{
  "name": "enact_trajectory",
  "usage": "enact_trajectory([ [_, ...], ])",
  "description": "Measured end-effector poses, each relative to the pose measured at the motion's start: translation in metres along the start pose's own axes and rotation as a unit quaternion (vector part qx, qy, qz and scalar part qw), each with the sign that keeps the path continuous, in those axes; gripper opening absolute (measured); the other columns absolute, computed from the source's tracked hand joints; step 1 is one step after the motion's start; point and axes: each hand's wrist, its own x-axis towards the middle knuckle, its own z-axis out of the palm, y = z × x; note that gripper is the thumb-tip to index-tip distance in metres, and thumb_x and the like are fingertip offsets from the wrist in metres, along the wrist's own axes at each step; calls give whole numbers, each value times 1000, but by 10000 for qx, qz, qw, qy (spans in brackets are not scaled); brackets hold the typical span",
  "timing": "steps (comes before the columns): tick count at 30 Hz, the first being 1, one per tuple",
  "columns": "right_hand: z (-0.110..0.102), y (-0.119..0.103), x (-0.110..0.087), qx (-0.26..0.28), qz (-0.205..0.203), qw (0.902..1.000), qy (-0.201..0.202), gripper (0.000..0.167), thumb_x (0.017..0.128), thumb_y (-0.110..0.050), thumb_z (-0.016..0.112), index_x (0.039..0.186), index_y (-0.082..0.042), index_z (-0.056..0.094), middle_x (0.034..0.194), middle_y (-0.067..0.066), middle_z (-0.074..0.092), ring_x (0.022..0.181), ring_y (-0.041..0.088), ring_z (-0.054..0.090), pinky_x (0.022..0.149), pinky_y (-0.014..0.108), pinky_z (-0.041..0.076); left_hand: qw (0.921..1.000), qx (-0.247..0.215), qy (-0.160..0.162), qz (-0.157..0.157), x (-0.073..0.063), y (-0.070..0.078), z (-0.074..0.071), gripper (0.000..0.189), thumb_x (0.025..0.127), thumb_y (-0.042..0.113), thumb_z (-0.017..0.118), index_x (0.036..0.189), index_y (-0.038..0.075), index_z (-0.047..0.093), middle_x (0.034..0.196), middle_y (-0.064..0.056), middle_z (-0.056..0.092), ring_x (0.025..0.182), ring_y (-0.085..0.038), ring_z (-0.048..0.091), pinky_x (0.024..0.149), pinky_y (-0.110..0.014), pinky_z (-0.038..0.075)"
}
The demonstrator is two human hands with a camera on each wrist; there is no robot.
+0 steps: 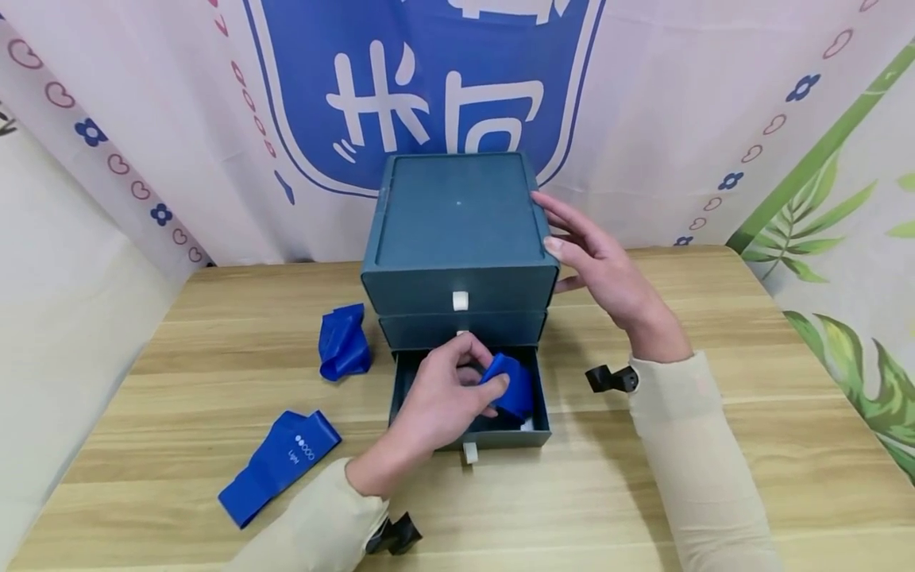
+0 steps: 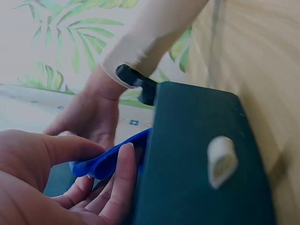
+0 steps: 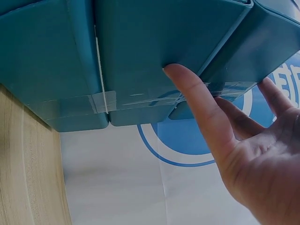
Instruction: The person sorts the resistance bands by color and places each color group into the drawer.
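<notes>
A dark teal drawer cabinet (image 1: 457,214) stands at the back of the table with its bottom drawer (image 1: 515,438) pulled out. Inside that drawer my left hand (image 1: 446,393) pinches a blue resistance band (image 1: 516,393) between thumb and fingers; the left wrist view shows the folded band (image 2: 105,161) in the grip. My right hand (image 1: 600,262) touches the cabinet's right side, its fingers (image 3: 199,103) spread against the wall. Two more blue bands lie left of the cabinet: a crumpled one (image 1: 343,343) and a flat one (image 1: 280,465) with "Light" printed on it.
The upper drawers, with white pull tabs (image 1: 461,301), are closed. A wooden table (image 1: 608,477) carries everything. Behind it hangs a white curtain (image 1: 643,95) with a blue emblem. Black camera mounts (image 1: 611,379) sit on both wrists.
</notes>
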Motion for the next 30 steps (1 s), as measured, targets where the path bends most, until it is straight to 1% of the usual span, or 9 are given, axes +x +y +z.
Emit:
enact_trajectory([
  [6, 1, 0, 0, -10, 23, 10000, -2, 56, 112, -35, 51, 167, -41, 38, 175, 2, 36, 148, 35, 49, 89, 43, 63, 9986, 425, 253, -169, -4, -19, -15, 14, 97, 4, 77, 102, 3, 64, 95, -11, 69, 67, -17, 73, 70, -34, 66],
  [11, 0, -2, 1, -80, 16, 10000, 33, 56, 112, -36, 51, 166, -42, 38, 174, 2, 36, 147, 35, 50, 88, 41, 63, 9937, 914, 607, -240, -6, -28, -34, 19, 95, -1, 78, 105, 1, 63, 93, -13, 68, 68, -16, 72, 67, -34, 66],
  [13, -1, -2, 0, -102, 18, 9999, 57, 56, 112, -36, 51, 166, -42, 38, 174, 2, 37, 147, 35, 49, 88, 41, 63, 9872, 1409, 727, -158, -7, -29, -39, 22, 93, 1, 80, 107, 2, 63, 95, -12, 70, 72, -15, 73, 69, -34, 66],
  [16, -1, -2, 0, -119, 23, 9999, 85, 56, 112, -36, 51, 166, -42, 38, 174, 2, 37, 147, 35, 49, 89, 40, 62, 9722, 2153, 912, 112, -9, -29, -44, 26, 91, 3, 83, 109, 3, 64, 98, -12, 74, 81, -17, 74, 74, -34, 66],
  [19, -1, -1, -1, -115, 19, 9999, 95, 56, 112, -36, 51, 166, -42, 38, 174, 2, 38, 148, 34, 49, 89, 40, 62, 9594, 2549, 1108, 478, -12, -28, -47, 27, 89, 3, 85, 109, 3, 66, 102, -14, 74, 88, -21, 73, 78, -37, 65],
  [22, 0, 0, -1, -111, 11, 9999, 104, 56, 112, -36, 51, 166, -43, 39, 174, 1, 38, 148, 34, 49, 89, 41, 62, 9483, 2695, 1391, 936, -15, -26, -55, 23, 89, 4, 86, 104, 4, 68, 103, -14, 73, 90, -23, 71, 75, -34, 60],
  [25, 1, 1, -1, -107, 13, 9999, 112, 56, 112, -37, 51, 166, -43, 39, 174, 1, 38, 148, 34, 48, 90, 42, 62, 9431, 2649, 1660, 1135, -17, -26, -71, 16, 91, 5, 84, 100, 6, 70, 100, -12, 74, 89, -23, 71, 70, -27, 54],
  [27, 1, 1, 0, -106, 24, 9999, 115, 56, 112, -37, 51, 166, -43, 39, 174, 1, 37, 149, 34, 48, 91, 43, 62, 9447, 2539, 1799, 1038, -17, -26, -87, 11, 94, 6, 81, 99, 7, 72, 99, -11, 75, 88, -24, 71, 66, -24, 53],
  [30, 1, 1, 0, -94, 33, 9999, 106, 56, 112, -37, 51, 166, -43, 39, 174, 1, 37, 148, 34, 48, 91, 43, 61, 9472, 2470, 1929, 677, -18, -30, -112, 8, 98, 10, 78, 104, 6, 74, 104, -13, 76, 92, -27, 70, 67, -19, 53],
])
